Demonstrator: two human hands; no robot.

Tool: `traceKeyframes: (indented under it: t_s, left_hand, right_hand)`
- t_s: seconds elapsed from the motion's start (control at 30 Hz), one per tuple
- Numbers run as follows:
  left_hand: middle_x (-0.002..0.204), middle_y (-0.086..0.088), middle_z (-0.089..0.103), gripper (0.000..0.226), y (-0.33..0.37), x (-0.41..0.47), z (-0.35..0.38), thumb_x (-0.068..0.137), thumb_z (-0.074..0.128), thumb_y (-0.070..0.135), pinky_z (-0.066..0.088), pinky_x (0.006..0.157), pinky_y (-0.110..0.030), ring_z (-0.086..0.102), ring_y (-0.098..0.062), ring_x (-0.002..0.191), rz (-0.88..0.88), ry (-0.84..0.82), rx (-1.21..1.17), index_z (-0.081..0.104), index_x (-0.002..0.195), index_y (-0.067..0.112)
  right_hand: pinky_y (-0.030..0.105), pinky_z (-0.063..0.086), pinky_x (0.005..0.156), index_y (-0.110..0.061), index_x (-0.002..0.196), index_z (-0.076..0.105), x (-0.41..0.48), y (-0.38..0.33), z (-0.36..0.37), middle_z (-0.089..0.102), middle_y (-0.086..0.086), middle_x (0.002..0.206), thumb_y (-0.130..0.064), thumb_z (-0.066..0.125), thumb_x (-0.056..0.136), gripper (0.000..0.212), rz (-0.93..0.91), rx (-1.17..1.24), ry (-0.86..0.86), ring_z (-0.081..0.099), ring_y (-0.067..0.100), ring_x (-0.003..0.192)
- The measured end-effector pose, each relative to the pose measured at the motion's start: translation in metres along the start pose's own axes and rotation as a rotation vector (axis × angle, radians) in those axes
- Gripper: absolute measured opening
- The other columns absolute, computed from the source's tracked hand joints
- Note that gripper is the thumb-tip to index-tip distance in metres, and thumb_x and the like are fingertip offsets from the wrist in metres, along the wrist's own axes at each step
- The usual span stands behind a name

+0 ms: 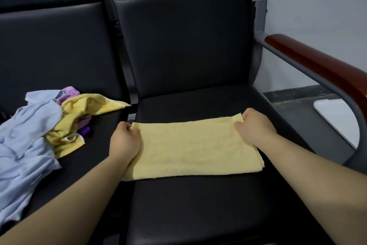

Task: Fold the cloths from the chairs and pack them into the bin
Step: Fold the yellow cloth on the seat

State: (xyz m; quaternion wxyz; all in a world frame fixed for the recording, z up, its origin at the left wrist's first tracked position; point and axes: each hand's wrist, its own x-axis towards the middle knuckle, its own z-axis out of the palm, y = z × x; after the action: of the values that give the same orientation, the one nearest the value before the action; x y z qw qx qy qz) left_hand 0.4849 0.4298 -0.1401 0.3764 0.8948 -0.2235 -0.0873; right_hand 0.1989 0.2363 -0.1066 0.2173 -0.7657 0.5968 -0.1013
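Pinching its far corners, left fingers and right fingers hold yellow towel on black seat.

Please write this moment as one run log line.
step: folding | left hand: pinches yellow towel's far left corner | right hand: pinches far right corner | yellow towel: flat on right chair seat | cloth pile: left chair seat

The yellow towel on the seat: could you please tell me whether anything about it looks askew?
Slightly. The yellow towel lies skewed on the black seat, its near-left corner overhanging the gap between seats. The left hand and right hand pinch its far corners. No damage shows.
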Motion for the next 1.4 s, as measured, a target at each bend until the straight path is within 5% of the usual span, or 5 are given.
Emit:
traceKeyframes:
  t_s: [0.43, 0.63, 0.97, 1.13, 1.4]
  left_hand:
    - [0.132, -0.002, 0.043, 0.045, 0.032, -0.056, -0.01, 0.093, 0.064, 0.037, 0.041, 0.094, -0.033, 0.046, -0.022, 0.119, 0.336, -0.063, 0.253, 0.048, 0.133, 0.023]
    - [0.118, 0.009, 0.053, 0.054, 0.054, -0.107, 0.003, 0.1, 0.053, 0.043, 0.044, 0.089, -0.031, 0.057, -0.014, 0.101, 0.613, -0.561, 0.293, 0.026, 0.142, 0.021]
    - [0.165, -0.003, 0.011, 0.05, 0.061, -0.085, 0.003, 0.099, 0.03, 0.054, 0.021, 0.116, -0.058, 0.018, -0.037, 0.146, 0.534, -0.408, 0.877, 0.04, 0.146, 0.038]
    - [0.152, 0.006, 0.028, 0.041, 0.042, -0.088, -0.01, 0.095, 0.054, 0.041, 0.044, 0.104, -0.037, 0.043, -0.025, 0.132, 0.389, -0.515, 0.334, 0.051, 0.136, 0.037]
    - [0.111, -0.016, 0.064, 0.053, 0.036, -0.126, -0.04, 0.071, 0.058, -0.014, 0.053, 0.08, -0.027, 0.061, -0.023, 0.098, 0.228, -1.223, -0.419, 0.061, 0.121, 0.003]
  right_hand:
    - [0.037, 0.052, 0.092, -0.027, 0.136, 0.052, -0.019, 0.003, -0.016, 0.046, 0.001, 0.137, -0.036, 0.071, 0.09, 0.05, -0.181, -0.046, 0.042, 0.049, 0.022, 0.122]
    - [0.027, 0.05, 0.074, -0.031, 0.12, 0.062, -0.038, -0.008, -0.019, 0.056, -0.009, 0.118, -0.027, 0.059, 0.098, 0.023, -0.333, -0.22, -0.209, 0.056, 0.012, 0.095]
    - [0.028, 0.049, 0.058, -0.011, 0.096, 0.077, -0.092, -0.031, -0.014, 0.078, 0.003, 0.082, -0.021, 0.057, 0.084, 0.025, -0.332, -0.33, -0.572, 0.063, 0.019, 0.065]
    - [0.024, 0.051, 0.068, -0.028, 0.101, 0.071, -0.102, -0.033, -0.011, 0.061, -0.014, 0.092, -0.017, 0.063, 0.087, 0.019, -0.521, -0.207, -0.458, 0.059, 0.006, 0.083]
    - [0.022, 0.048, 0.069, -0.028, 0.112, 0.069, -0.091, -0.029, -0.018, 0.062, -0.015, 0.095, -0.021, 0.074, 0.085, 0.028, -0.451, -0.006, -0.626, 0.061, 0.006, 0.079]
